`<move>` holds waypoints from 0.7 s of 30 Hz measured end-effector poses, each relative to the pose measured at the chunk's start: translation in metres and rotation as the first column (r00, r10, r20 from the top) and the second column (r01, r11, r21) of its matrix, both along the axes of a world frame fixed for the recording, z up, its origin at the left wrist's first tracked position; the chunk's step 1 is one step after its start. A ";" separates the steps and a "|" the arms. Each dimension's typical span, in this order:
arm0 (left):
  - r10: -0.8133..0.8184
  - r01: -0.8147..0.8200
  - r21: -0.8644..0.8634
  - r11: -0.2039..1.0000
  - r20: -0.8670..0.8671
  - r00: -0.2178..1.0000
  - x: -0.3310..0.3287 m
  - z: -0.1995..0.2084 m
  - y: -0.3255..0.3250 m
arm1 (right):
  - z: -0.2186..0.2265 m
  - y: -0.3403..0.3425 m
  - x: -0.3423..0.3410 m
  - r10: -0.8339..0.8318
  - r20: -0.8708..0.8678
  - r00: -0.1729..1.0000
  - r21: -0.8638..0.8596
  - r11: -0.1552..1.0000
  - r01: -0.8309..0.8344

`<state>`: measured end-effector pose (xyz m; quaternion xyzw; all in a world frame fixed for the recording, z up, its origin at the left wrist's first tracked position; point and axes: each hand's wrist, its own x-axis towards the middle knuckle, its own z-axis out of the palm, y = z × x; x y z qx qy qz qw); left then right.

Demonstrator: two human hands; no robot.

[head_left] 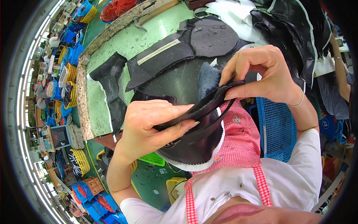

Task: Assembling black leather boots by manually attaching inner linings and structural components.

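- A black shoe upper [194,143] with a white edge is gripped by the left hand [149,128], fingers clenched over its rim; it is held above a red checked apron [242,142].
- The upper's black strap [214,99] is pinched by the right hand [261,72], just up and right of the left hand.
- Beyond both hands, black cut pieces [167,56] are spread on a green workbench [123,44].

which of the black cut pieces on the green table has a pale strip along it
The angular black piece at the table's middle, with a pale strip running along its upper edge. The rounded dark grey piece beside it and the boot-shaped piece to its left lack one.
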<state>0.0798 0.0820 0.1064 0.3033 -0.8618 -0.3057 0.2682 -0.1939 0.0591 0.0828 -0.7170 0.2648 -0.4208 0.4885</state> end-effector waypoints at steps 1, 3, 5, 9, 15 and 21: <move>0.010 -0.010 0.000 1.000 0.005 1.000 0.001 -0.001 -0.001 | -0.001 0.001 0.002 0.000 0.001 1.000 -0.001 1.000 0.000; 0.023 -0.023 -0.002 1.000 0.012 1.000 0.001 0.001 -0.003 | -0.003 0.004 0.008 -0.110 -0.026 0.994 -0.110 0.988 0.106; 0.109 -0.093 -0.129 0.987 0.123 0.986 -0.007 0.009 -0.004 | -0.001 0.006 0.013 -0.179 -0.028 0.983 -0.194 0.966 0.170; 0.276 -0.265 -0.177 0.948 0.040 0.960 -0.032 -0.003 0.000 | 0.000 0.010 0.018 -0.322 -0.056 0.945 -0.442 0.857 0.266; 0.070 -0.083 -0.237 0.968 -0.063 0.996 -0.022 -0.012 -0.004 | 0.007 0.013 0.018 -0.226 -0.008 0.974 0.095 0.970 0.226; 0.061 -0.079 -0.301 0.950 -0.069 0.996 -0.021 -0.014 -0.003 | -0.002 -0.002 0.014 -0.011 -0.115 0.993 -0.057 0.998 0.005</move>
